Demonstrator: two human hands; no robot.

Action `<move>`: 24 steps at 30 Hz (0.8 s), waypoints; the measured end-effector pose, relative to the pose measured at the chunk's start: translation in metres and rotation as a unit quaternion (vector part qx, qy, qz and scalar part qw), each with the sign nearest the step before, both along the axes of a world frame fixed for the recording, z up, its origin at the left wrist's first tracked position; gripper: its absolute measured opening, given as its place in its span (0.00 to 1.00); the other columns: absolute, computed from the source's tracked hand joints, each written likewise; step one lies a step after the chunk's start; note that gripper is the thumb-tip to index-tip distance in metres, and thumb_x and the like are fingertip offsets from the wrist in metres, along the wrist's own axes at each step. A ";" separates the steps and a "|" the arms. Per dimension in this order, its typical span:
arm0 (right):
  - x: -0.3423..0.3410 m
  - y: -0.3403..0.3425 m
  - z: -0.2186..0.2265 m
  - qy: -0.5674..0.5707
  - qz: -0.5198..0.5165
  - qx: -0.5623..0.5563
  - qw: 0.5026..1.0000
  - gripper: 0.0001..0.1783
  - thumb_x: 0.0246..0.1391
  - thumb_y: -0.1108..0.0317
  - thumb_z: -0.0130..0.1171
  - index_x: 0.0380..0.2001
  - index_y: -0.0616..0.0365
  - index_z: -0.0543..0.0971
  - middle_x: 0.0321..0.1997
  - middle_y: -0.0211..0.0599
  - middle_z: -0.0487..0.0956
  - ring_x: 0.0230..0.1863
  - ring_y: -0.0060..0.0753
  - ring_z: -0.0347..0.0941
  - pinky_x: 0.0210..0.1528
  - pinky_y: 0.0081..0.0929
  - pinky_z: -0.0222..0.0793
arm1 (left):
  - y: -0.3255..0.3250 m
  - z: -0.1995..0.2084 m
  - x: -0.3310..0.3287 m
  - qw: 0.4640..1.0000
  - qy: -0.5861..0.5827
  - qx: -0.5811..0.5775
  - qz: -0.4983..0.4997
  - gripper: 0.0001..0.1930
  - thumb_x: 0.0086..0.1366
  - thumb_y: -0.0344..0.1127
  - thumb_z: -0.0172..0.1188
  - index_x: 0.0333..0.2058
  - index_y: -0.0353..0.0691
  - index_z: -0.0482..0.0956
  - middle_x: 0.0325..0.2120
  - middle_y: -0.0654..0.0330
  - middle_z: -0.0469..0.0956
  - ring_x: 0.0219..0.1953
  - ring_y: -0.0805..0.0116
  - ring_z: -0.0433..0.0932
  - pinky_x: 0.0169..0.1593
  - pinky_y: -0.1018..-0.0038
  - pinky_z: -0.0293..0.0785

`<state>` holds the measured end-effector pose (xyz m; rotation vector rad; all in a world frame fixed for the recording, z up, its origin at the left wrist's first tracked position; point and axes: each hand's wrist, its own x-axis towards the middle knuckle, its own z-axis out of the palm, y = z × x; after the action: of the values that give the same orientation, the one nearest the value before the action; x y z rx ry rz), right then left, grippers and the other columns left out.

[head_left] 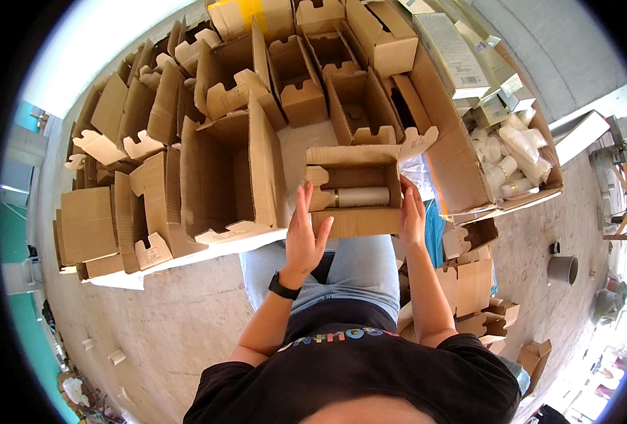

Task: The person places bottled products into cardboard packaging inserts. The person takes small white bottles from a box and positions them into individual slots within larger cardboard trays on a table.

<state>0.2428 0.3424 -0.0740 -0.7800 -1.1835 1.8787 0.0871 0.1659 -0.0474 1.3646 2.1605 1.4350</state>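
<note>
A small open cardboard box (pixel 364 225) is held between my two hands just above my lap. Inside it lies a white cylindrical bottle (pixel 364 197) with a gold band near its left end. My left hand (pixel 305 237) presses against the box's left side, fingers pointing away from me and thumb at the near corner. On the opposite side, my right hand (pixel 412 218) grips the box, its fingers partly hidden behind the wall. The box's end flaps stand unfolded at left and right.
Several open cardboard boxes (pixel 218 177) crowd the white table to the left and beyond. At right, a large carton (pixel 462 169) holds wrapped white bottles (pixel 518 152) and pale product boxes (pixel 449 56). More cardboard (pixel 472 283) lies on the floor by my right side, near a grey bin (pixel 562 269).
</note>
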 end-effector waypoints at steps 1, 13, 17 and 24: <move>-0.001 -0.001 0.000 0.005 -0.001 0.000 1.000 0.25 0.71 0.57 0.39 0.60 0.65 0.66 0.60 0.38 0.70 0.61 0.26 0.63 0.65 0.24 0.55 | -0.001 0.000 -0.002 0.999 0.033 -0.024 -0.004 0.41 0.67 0.38 0.54 0.68 0.32 0.38 0.67 0.45 0.53 0.66 0.46 0.58 0.66 0.59 0.55; -0.002 0.000 0.009 -0.002 -0.014 0.017 1.000 0.24 0.69 0.59 0.43 0.59 0.66 0.67 0.59 0.41 0.70 0.61 0.32 0.64 0.65 0.29 0.56 | -0.008 0.000 -0.007 0.996 0.039 -0.065 -0.038 0.42 0.66 0.50 0.52 0.68 0.35 0.42 0.67 0.47 0.53 0.69 0.47 0.53 0.67 0.51 0.48; -0.003 0.018 0.006 0.005 -0.013 0.068 0.998 0.23 0.69 0.59 0.43 0.60 0.63 0.67 0.58 0.41 0.71 0.60 0.34 0.65 0.64 0.32 0.57 | -0.005 0.006 -0.006 0.996 0.031 -0.068 -0.040 0.41 0.66 0.50 0.53 0.68 0.34 0.43 0.67 0.46 0.54 0.68 0.47 0.54 0.67 0.51 0.49; -0.022 0.019 0.049 -0.148 -0.021 0.296 0.943 0.33 0.50 0.69 0.63 0.61 0.57 0.67 0.61 0.40 0.68 0.63 0.35 0.62 0.65 0.32 0.55 | -0.005 0.008 -0.005 0.995 0.045 -0.078 -0.035 0.40 0.66 0.47 0.54 0.67 0.31 0.45 0.66 0.44 0.54 0.68 0.46 0.54 0.67 0.53 0.51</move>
<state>0.2208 0.3611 -0.0253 -0.7440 -1.7887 1.2751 0.0817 0.1610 -0.0391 1.4573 2.2039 1.1754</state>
